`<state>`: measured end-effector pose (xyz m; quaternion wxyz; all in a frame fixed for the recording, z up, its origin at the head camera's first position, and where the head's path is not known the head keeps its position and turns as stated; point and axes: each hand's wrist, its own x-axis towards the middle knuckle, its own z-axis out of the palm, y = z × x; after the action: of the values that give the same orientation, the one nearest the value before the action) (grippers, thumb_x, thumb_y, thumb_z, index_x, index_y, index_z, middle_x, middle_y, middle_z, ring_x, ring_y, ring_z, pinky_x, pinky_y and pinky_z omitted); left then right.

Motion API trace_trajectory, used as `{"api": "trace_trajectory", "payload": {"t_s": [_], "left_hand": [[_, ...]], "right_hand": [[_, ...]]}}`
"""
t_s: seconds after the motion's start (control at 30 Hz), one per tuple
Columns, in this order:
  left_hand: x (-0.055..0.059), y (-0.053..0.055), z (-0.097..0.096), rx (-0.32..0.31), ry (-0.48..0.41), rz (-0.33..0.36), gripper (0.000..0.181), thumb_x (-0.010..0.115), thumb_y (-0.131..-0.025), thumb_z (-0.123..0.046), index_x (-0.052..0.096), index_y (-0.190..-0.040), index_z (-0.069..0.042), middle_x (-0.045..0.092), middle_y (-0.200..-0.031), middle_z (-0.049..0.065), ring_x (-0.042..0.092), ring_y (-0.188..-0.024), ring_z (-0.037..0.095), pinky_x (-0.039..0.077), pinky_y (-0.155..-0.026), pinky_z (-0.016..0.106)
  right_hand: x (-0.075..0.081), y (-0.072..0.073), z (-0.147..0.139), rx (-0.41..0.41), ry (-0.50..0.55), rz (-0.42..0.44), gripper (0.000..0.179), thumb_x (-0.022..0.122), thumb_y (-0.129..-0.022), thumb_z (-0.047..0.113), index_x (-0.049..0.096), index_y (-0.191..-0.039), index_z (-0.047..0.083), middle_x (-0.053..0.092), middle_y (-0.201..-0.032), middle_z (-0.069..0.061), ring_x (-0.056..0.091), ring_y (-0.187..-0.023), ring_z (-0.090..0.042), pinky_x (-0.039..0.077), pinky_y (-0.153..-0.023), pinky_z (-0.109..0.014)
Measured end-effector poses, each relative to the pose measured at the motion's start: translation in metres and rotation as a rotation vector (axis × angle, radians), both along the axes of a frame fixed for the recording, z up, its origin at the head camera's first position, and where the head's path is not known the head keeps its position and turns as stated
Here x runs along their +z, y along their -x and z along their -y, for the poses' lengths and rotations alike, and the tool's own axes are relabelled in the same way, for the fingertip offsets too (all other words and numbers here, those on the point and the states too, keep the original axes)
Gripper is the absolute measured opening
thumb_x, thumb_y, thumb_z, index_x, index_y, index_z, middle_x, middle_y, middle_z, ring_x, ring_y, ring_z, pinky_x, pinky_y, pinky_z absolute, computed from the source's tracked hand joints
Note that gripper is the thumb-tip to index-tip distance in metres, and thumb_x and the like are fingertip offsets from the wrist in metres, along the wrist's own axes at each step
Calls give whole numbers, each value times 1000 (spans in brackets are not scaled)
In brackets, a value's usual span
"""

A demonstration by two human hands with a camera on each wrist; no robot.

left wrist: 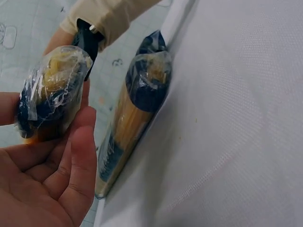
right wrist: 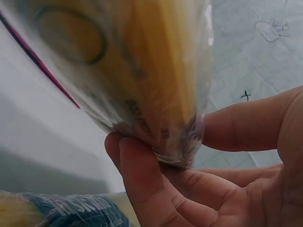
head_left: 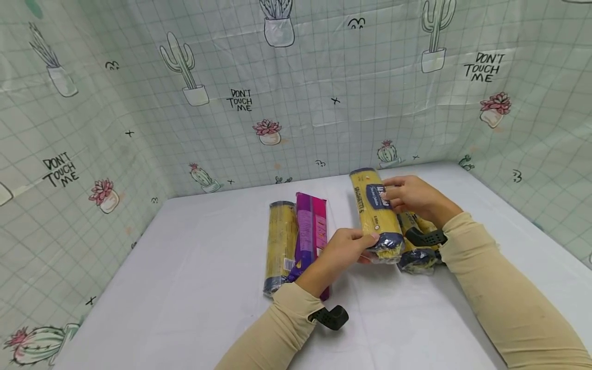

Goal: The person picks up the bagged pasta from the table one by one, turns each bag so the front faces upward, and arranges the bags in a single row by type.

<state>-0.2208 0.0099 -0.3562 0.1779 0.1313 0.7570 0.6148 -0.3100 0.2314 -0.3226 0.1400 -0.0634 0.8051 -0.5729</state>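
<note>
A yellow-and-blue pack of spaghetti [head_left: 373, 205] is held up, tilted, between both hands, its label facing up. My left hand [head_left: 341, 251] grips its near end, thumb on top; the left wrist view shows the clear wrapper end [left wrist: 52, 90] between thumb and fingers of the left hand [left wrist: 52, 175]. My right hand [head_left: 418, 198] holds the pack's right side; in the right wrist view the wrapped pasta [right wrist: 161, 75] is pinched between the thumb and fingers of the right hand [right wrist: 213, 189]. Below and right of it, more pasta packs [head_left: 418, 259] lie partly hidden by the right arm.
Left of the held pack, another yellow pasta pack [head_left: 280, 236] lies on the white table [head_left: 208, 257], beside a purple-and-pink pack [head_left: 311, 221] partly covered by the left arm. A printed cactus cloth [head_left: 314, 92] hangs behind and at the sides.
</note>
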Motion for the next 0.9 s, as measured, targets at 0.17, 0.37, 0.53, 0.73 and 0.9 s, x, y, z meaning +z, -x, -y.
{"api": "trace_trajectory", "payload": {"t_s": [0.17, 0.37, 0.53, 0.73, 0.9], "left_hand": [[-4, 0, 0, -4, 34, -6, 32, 61, -101, -29, 74, -106, 0, 73, -86, 4, 67, -73, 14, 57, -74, 30], [-10, -1, -2, 27, 87, 3, 28, 65, -99, -29, 77, -101, -4, 72, -84, -1, 62, -73, 11, 56, -71, 29], [-12, -1, -4, 27, 115, -10, 27, 66, -98, -29, 77, -98, -4, 71, -82, -1, 60, -70, 10, 56, -69, 29], [-13, -1, -6, 37, 136, -11, 28, 65, -99, -28, 77, -98, -3, 69, -79, 0, 59, -69, 12, 55, -67, 29], [-14, 0, -7, 39, 143, 0, 32, 60, -102, -30, 75, -102, -2, 69, -78, 2, 62, -67, 15, 54, -64, 30]], "right_hand": [[-3, 2, 1, -2, -4, 11, 66, 55, -100, 14, 23, -156, -5, 57, -125, -22, 61, -82, -14, 55, -74, -31], [-10, 5, 2, 16, -53, 12, 65, 52, -102, 13, 21, -156, -6, 56, -127, -24, 64, -89, -17, 57, -77, -34], [-13, 5, 2, 19, -101, 5, 64, 52, -102, 13, 22, -155, -7, 58, -122, -22, 62, -86, -19, 57, -75, -33], [-13, 4, 2, 16, -136, 6, 64, 51, -103, 17, 22, -156, -6, 54, -127, -25, 62, -91, -21, 57, -77, -35], [-12, 2, 3, 8, -132, 6, 61, 49, -104, 21, 26, -155, -5, 49, -136, -29, 63, -99, -25, 57, -80, -35]]}}
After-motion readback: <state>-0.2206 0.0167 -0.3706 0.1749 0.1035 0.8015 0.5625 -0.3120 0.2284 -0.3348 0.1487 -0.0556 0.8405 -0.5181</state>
